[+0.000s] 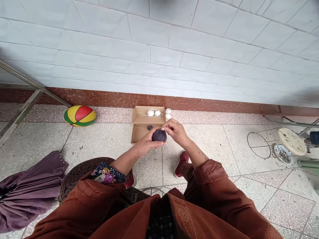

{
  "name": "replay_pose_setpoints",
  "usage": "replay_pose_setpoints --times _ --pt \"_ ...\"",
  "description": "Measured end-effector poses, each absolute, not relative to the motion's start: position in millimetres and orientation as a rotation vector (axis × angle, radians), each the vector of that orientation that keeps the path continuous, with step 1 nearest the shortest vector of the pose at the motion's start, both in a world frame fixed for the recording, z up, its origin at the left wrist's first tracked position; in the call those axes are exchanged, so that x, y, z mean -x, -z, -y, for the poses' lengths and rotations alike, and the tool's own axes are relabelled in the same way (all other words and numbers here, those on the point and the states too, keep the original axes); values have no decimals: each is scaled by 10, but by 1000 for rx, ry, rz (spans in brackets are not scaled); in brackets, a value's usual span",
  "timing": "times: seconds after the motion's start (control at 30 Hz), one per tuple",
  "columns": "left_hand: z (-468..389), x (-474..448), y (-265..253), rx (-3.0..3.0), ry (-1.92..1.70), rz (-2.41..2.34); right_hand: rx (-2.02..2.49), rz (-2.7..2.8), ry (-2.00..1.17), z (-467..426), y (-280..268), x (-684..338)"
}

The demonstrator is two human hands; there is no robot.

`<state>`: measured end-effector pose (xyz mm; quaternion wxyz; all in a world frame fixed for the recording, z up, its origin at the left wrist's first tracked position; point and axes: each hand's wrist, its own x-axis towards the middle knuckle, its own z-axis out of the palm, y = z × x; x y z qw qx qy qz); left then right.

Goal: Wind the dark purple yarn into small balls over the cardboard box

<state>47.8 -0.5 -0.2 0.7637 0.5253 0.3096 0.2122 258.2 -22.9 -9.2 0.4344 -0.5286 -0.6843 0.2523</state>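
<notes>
A dark purple-grey ball of yarn [159, 135] rests in my left hand [147, 142], whose fingers and thumb curve around its left side and underside. My right hand [175, 131] pinches at the top right of the ball with thumb and forefinger; whatever strand lies between them is too small to make out. Just beyond my hands stands an open cardboard box [136, 134]. In its near half sits a small dark yarn ball [150, 127]; two white yarn balls [151, 113] with loose strands lie in the far half.
More white balls [168, 111] sit right of the box by the tiled wall. A colourful ball [80, 116] lies left, near a metal frame [21, 116]. A purple umbrella [37, 186] is at lower left. To the right are a round stool [292, 141], wire hoops and a dish [283, 154].
</notes>
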Motion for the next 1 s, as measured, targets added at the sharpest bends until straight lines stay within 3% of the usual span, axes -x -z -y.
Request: replay_pose_setpoints --times 0.4,0.8,1.0 --pt "3 -478 -61 -801 -579 -571 1512 1509 -871 319 373 -2397" --pt "-102 -480 6 -799 -727 -688 1530 1958 -634 477 434 -2351" --pt "-160 -439 117 -1152 -732 -891 1202 2026 -685 549 154 -2376"
